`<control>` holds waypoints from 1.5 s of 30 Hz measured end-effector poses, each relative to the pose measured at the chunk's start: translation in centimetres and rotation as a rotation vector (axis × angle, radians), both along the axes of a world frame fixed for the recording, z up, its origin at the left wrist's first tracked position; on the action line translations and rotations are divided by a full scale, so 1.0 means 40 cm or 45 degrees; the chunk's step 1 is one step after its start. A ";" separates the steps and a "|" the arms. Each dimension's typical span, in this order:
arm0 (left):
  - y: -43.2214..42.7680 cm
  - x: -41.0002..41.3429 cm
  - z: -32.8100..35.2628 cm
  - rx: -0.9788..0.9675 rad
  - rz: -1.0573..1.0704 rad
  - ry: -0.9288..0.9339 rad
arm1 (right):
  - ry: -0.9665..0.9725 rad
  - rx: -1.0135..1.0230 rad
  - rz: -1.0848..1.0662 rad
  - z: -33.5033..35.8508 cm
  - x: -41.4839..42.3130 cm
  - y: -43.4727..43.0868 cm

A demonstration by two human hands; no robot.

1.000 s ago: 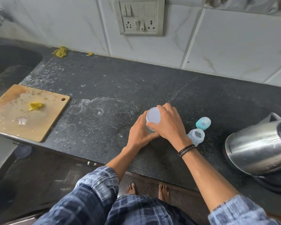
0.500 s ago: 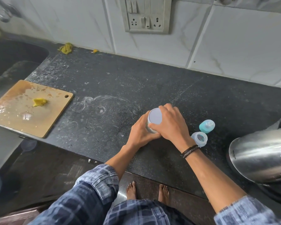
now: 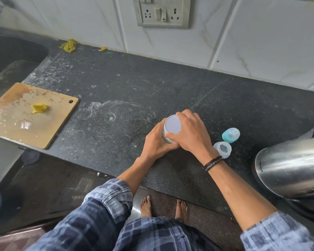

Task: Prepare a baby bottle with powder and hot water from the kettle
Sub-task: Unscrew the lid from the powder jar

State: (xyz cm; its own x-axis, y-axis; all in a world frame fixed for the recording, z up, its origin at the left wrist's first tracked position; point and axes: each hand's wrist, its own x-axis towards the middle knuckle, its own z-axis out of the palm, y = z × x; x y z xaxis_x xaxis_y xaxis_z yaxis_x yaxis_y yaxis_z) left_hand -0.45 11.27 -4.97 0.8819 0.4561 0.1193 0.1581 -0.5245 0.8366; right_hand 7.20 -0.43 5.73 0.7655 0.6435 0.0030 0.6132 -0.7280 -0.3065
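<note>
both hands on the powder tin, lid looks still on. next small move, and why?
Probably twist or lift the lid off with the right hand while the left hand steadies the powder tin. The lid sits flat and closed on top, the right hand's fingers wrap its rim, the left grips the body. The baby bottle stands open beside the wrist, ready for powder.

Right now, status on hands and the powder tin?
Left hand grips powder tin body; right hand on its lid, still shut. Bottle open beside kettle. Nothing in the way.
</note>
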 end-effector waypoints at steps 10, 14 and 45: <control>-0.004 0.004 0.002 -0.020 0.008 -0.010 | 0.024 0.016 0.030 -0.006 0.009 -0.004; -0.003 0.005 0.000 -0.025 0.000 -0.004 | 0.066 0.025 0.060 -0.005 0.015 -0.007; -0.018 0.003 0.013 0.045 0.036 0.006 | -0.003 -0.281 0.189 0.066 0.048 0.015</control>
State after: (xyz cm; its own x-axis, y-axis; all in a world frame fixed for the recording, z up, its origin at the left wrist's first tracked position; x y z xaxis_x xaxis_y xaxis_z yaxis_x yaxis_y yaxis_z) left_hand -0.35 10.56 -4.45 0.8692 0.4767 0.1314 0.1777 -0.5490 0.8167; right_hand 9.10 0.17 8.37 0.6628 0.7340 -0.1484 0.7188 -0.6791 -0.1485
